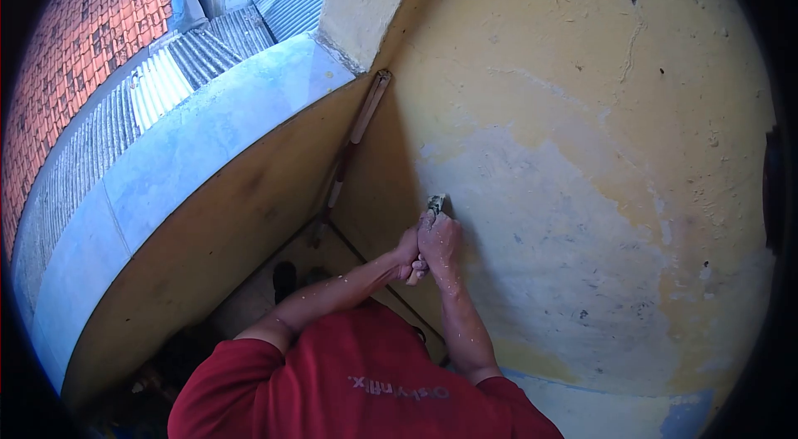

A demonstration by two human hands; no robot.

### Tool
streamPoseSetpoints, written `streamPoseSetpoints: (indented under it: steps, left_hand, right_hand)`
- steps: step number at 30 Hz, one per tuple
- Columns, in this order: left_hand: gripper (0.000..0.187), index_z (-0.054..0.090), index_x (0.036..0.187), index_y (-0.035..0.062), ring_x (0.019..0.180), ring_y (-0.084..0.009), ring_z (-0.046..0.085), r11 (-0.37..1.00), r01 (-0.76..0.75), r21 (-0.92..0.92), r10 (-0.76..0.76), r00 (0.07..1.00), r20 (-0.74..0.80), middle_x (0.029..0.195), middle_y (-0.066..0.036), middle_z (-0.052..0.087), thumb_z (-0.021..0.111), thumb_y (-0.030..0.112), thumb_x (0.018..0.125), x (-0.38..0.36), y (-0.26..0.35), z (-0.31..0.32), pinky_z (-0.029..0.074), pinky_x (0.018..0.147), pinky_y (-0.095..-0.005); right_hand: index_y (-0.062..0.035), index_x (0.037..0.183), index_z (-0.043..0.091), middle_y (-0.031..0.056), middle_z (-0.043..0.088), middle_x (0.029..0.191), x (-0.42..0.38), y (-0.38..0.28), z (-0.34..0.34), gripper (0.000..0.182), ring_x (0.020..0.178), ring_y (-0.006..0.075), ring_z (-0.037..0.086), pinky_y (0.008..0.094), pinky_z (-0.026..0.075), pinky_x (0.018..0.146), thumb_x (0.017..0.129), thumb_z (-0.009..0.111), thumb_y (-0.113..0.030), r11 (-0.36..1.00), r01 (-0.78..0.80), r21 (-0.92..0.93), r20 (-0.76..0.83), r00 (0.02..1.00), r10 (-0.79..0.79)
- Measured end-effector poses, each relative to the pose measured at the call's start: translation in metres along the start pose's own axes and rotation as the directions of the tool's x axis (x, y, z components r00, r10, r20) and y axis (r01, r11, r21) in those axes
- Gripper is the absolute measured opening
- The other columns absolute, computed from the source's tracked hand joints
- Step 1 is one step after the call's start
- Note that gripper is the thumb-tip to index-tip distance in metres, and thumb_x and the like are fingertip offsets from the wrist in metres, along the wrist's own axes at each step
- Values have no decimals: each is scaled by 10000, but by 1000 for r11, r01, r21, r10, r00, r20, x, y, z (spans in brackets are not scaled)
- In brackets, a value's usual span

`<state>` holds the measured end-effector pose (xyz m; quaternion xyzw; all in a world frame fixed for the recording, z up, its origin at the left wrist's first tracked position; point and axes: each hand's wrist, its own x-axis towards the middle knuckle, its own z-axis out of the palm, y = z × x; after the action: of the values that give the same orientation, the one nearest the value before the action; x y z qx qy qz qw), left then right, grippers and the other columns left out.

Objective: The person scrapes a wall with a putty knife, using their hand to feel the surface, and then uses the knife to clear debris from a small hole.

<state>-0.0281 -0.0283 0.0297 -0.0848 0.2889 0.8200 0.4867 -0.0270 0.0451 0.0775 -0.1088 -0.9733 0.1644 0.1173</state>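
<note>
Clasping a small metal-headed scraper in both hands, pressed together and overlapping, ahead of the body. Closed around the tool with the right hand, high up near the blade; curled in just beside it, at the left, with the left hand. Partly hidden by the overlap, so impossible to tell how each finger wraps the handle. Holding the scraper's head up to the yellow wall, at the left side of a broad greyish patch; too small to tell whether touching. Flecked with pale specks along both forearms.

Probably busy scraping old paint off, seemingly partway along, with grey exposed across the middle and yellow left at the far side and right. For another stroke, best to keep the edge low against the surface, press evenly with both arms and mind the banded pole in the corner at the left. Looking out at the far left, over a pale blue ledge, to a red-tiled roof.
</note>
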Motion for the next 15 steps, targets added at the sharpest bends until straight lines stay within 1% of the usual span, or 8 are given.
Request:
streamPoseSetpoints:
  steps: [2, 4, 5, 6, 7, 10, 13, 15]
  left_hand:
    - [642, 479, 696, 114, 270, -106, 342, 1000, -4, 16, 5, 1000, -27, 416, 18, 368, 222, 662, 911, 5, -5, -4, 300, 244, -269]
    - [624, 495, 728, 114, 269, -107, 342, 996, 35, -88, -31, 999, 45, 414, 17, 367, 230, 645, 921, 12, -4, -13, 298, 242, -267]
    - [624, 495, 728, 114, 269, -107, 342, 996, 29, -86, -26, 999, 45, 414, 17, 367, 230, 645, 921, 16, -5, -15, 298, 242, -267]
    - [617, 495, 735, 116, 270, -108, 338, 998, 36, -59, -36, 999, -2, 417, 17, 365, 230, 640, 923, 3, 1, -5, 294, 242, -269]
    - [610, 494, 743, 117, 272, -108, 334, 999, 42, -31, -44, 998, -50, 420, 17, 364, 230, 636, 926, -4, 7, 1, 289, 242, -271]
    - [605, 494, 755, 121, 272, -108, 322, 999, 45, 8, -44, 993, -106, 427, 17, 365, 227, 636, 925, -4, 6, 8, 284, 244, -271]
    - [606, 497, 757, 124, 274, -108, 320, 1000, 23, 13, -22, 995, -95, 434, 16, 367, 228, 640, 924, -7, 8, 9, 284, 246, -271]
    - [610, 497, 757, 125, 273, -108, 322, 999, 39, -1, -39, 997, -64, 434, 15, 366, 232, 649, 919, -8, 7, 9, 284, 246, -270]
  right_hand:
    - [37, 712, 651, 266, 609, 671, 5, -2, 1, 364, 673, 443, 616, 509, 493, 622, 871, 518, -262, 1000, -9, -12, 39, 999, 10]
    - [39, 716, 653, 267, 609, 674, 7, -2, 3, 360, 674, 445, 615, 511, 492, 626, 872, 513, -254, 1000, -21, -22, 73, 997, 23]
    - [41, 718, 654, 268, 608, 671, 9, -2, 7, 354, 672, 447, 613, 510, 491, 623, 871, 512, -245, 1000, -1, -29, 59, 998, 2]
    - [43, 719, 655, 268, 607, 669, 9, -2, 10, 348, 669, 449, 612, 509, 491, 620, 870, 511, -236, 999, 14, -34, 46, 999, -13]
    - [43, 719, 655, 268, 607, 669, 10, -2, 8, 348, 669, 449, 612, 509, 491, 620, 870, 511, -236, 1000, 13, -29, 42, 999, -12]
    - [44, 721, 656, 269, 603, 658, 6, 1, 1, 353, 658, 450, 610, 510, 489, 607, 868, 513, -243, 1000, -7, 16, 5, 1000, 7]
    - [47, 719, 655, 270, 598, 647, 4, 3, 1, 357, 648, 450, 608, 512, 486, 597, 865, 515, -246, 999, -31, 8, 28, 999, 31]
    - [59, 718, 645, 280, 591, 677, 4, 1, -6, 328, 682, 453, 601, 509, 472, 605, 850, 540, -223, 995, -46, 91, 31, 999, 43]
